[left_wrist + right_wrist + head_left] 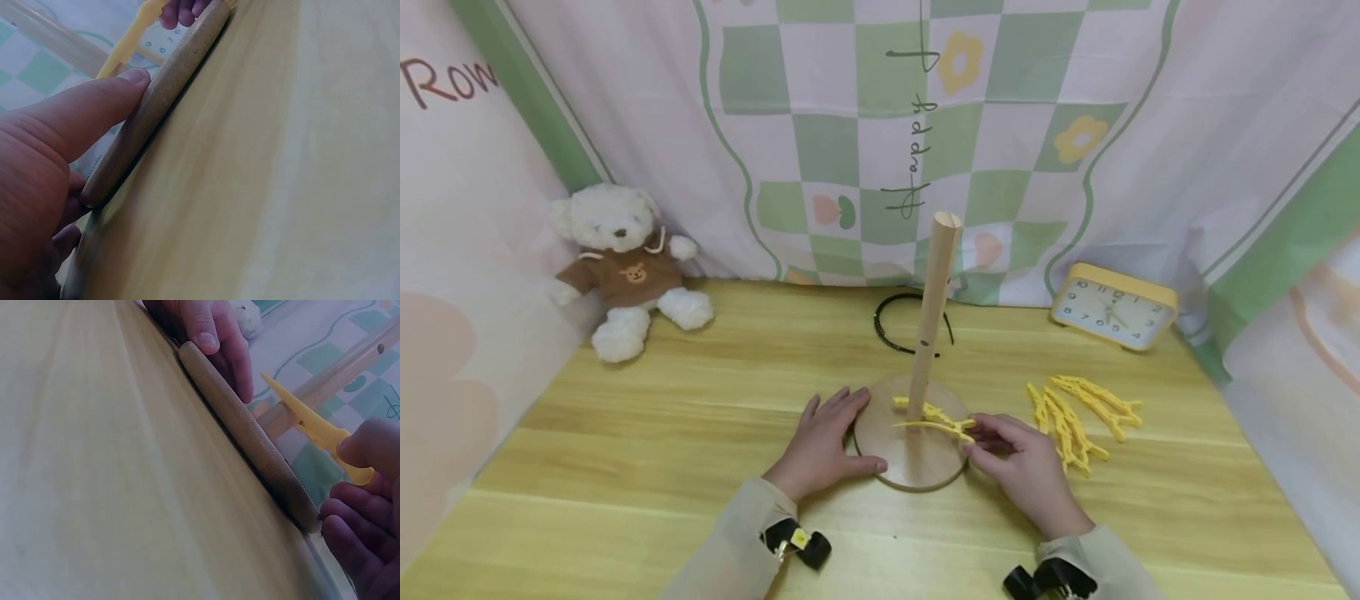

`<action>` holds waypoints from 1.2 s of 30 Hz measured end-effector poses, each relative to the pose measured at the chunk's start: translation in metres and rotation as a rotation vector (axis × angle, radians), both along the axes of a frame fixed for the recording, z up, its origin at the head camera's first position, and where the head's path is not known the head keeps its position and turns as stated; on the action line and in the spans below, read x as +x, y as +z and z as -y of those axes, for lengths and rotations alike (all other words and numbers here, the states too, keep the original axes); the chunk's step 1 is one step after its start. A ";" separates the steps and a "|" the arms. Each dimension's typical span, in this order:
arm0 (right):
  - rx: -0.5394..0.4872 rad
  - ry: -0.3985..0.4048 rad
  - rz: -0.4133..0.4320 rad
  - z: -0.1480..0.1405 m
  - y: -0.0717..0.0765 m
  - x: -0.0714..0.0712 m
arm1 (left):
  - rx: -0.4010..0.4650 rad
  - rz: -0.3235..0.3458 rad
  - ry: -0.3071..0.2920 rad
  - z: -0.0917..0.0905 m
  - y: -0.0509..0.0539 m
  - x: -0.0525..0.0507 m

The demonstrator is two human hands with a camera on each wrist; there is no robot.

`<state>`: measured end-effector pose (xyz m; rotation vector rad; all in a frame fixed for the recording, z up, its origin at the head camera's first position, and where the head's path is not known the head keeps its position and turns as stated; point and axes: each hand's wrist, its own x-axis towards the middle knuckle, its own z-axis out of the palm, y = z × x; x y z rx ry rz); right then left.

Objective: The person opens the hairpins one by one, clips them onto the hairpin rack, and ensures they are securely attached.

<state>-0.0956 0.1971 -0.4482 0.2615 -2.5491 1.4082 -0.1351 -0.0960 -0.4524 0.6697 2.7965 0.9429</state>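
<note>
A wooden post point(934, 308) stands upright on a round wooden base point(917, 468), with small holes along it. My left hand point(827, 442) rests on the base's left edge, thumb and fingers spread; in the left wrist view the thumb touches the rim point(156, 103). At the right edge my right hand point(1026, 471) pinches the forked end of a yellow branch-like clip point(936, 427), which lies across the post's foot above the base. The right wrist view shows the yellow clip point(319, 431) between thumb and fingers, its narrow end pointing past the post point(337, 378).
Several yellow clips point(1067, 425) lie right of the base. A black headband point(880, 329) is behind the post. A yellow alarm clock point(1114, 307) stands at the back right, a white teddy bear point(632, 275) in a brown top at the back left, before a curtain point(827, 150).
</note>
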 end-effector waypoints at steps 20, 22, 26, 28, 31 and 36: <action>0.007 0.043 0.015 0.010 0.000 -0.006 | -0.002 -0.005 -0.004 0.001 0.000 -0.001; 0.018 0.043 0.024 0.011 0.001 -0.006 | 0.001 -0.002 -0.003 0.001 0.000 0.000; 0.039 0.029 0.031 0.010 0.001 -0.005 | 0.007 -0.004 -0.006 0.000 0.000 0.000; 0.046 0.028 0.030 0.010 0.001 -0.005 | 0.008 -0.006 -0.008 -0.001 0.000 0.000; 0.059 0.045 0.021 0.008 0.002 -0.004 | 0.013 -0.006 -0.005 -0.001 0.000 0.001; 0.129 0.060 -0.034 -0.002 0.012 -0.004 | 0.016 -0.008 -0.002 0.000 -0.002 0.000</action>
